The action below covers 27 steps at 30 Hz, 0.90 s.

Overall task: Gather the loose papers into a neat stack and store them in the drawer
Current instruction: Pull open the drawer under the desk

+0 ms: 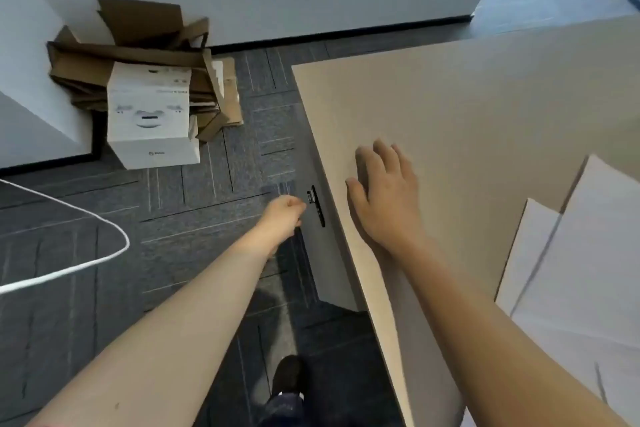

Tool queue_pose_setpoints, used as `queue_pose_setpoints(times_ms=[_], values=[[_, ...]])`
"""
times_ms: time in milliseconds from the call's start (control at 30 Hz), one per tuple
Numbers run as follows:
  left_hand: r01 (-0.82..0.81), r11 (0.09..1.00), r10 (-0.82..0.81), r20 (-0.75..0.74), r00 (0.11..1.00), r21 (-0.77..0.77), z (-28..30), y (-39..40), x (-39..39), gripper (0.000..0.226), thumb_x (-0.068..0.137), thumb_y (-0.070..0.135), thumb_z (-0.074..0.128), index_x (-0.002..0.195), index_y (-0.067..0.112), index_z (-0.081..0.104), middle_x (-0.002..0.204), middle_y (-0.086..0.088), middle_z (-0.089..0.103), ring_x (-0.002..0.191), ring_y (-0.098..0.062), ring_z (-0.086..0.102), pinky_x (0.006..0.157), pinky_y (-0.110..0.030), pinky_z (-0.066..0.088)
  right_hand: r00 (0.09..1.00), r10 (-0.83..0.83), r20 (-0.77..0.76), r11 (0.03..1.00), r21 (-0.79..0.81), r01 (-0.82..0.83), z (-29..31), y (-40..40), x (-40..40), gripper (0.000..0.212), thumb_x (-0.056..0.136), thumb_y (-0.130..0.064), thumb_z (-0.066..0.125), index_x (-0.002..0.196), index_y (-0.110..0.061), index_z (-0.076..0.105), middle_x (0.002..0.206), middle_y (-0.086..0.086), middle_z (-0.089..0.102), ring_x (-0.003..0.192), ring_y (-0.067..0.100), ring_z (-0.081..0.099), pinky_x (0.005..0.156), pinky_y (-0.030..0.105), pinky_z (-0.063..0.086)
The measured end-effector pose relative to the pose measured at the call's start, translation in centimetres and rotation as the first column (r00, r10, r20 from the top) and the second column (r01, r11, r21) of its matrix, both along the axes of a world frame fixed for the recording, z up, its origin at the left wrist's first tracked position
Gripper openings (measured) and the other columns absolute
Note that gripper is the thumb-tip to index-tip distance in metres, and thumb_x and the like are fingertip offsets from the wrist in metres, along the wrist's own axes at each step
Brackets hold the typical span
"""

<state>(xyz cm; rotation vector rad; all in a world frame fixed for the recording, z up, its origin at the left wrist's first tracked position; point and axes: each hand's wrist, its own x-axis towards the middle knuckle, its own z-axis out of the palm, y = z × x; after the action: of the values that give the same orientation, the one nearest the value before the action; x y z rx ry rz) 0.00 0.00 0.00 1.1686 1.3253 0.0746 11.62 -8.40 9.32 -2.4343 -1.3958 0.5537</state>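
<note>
The left hand (pixel 282 213) is curling its grip into a loose fist right at the black handle (pixel 317 206) on the drawer (pixel 323 246) front, though I can't tell if it's actually holding it, while the right hand (pixel 384 198) is resting flat and open on the tabletop (pixel 467 107), holding nothing. Looks like early days: the drawer's looking shut and the papers (pixel 581 274) are lying loose and fanned out, well off to the right of both hands.

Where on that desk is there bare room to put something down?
The desk is bare from its far corner down to the right hand. Its near right is crowded with loose papers. The left hand is at the drawer handle.
</note>
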Motion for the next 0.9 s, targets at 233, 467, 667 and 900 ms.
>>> queue_pose_setpoints(times_ms=[233, 467, 667, 900], values=[[-0.055, 0.991, 0.055, -0.002, 0.998, -0.121, -3.7, 0.8, 2.7, 0.019, 0.097, 0.016, 0.031, 0.104, 0.012, 0.048, 0.096, -0.008, 0.052, 0.064, -0.011, 0.047, 0.056, -0.023, 0.034, 0.994, 0.015, 0.106, 0.999, 0.041, -0.019, -1.1, 0.3, 0.2, 0.052, 0.089, -0.034, 0.033, 0.138, -0.017, 0.035, 0.152, 0.008, 0.028, 0.142, 0.027, 0.018, 0.116, 0.039, 0.008], [-0.116, 0.991, 0.115, -0.018, 0.993, -0.070, -5.4, 1.6, 3.8, 0.014, 0.096, 0.010, 0.036, 0.085, 0.006, 0.044, 0.078, -0.010, 0.051, 0.054, -0.015, 0.043, 0.035, -0.018, 0.037, 0.995, -0.018, 0.099, 0.995, 0.100, 0.008, -1.4, 0.4, 0.0, 0.052, 0.086, -0.032, 0.039, 0.135, -0.014, 0.042, 0.149, 0.010, 0.035, 0.141, 0.029, 0.023, 0.114, 0.040, 0.011], [-0.149, 0.989, 0.150, 0.032, 0.988, -0.010, -6.6, 1.3, 3.6, 0.031, 0.096, 0.014, 0.037, 0.065, 0.017, 0.037, 0.087, -0.013, 0.052, 0.061, -0.018, 0.049, 0.055, -0.026, 0.041, 0.996, -0.020, 0.089, 0.996, 0.090, 0.012, -1.5, 0.4, 0.2, 0.055, 0.085, -0.036, 0.035, 0.137, -0.019, 0.038, 0.152, 0.005, 0.030, 0.143, 0.024, 0.018, 0.114, 0.035, 0.006], [-0.302, 0.948, 0.315, 0.136, 0.939, -0.104, -6.7, 0.7, 3.7, 0.035, 0.096, 0.012, 0.038, 0.062, 0.015, 0.031, 0.096, -0.016, 0.050, 0.088, -0.028, 0.050, 0.079, -0.048, 0.049, 0.995, -0.023, 0.093, 0.995, 0.096, 0.014, -1.5, 0.3, 0.3, 0.053, 0.086, -0.036, 0.037, 0.137, -0.021, 0.039, 0.151, 0.004, 0.032, 0.142, 0.024, 0.019, 0.116, 0.037, 0.009]])
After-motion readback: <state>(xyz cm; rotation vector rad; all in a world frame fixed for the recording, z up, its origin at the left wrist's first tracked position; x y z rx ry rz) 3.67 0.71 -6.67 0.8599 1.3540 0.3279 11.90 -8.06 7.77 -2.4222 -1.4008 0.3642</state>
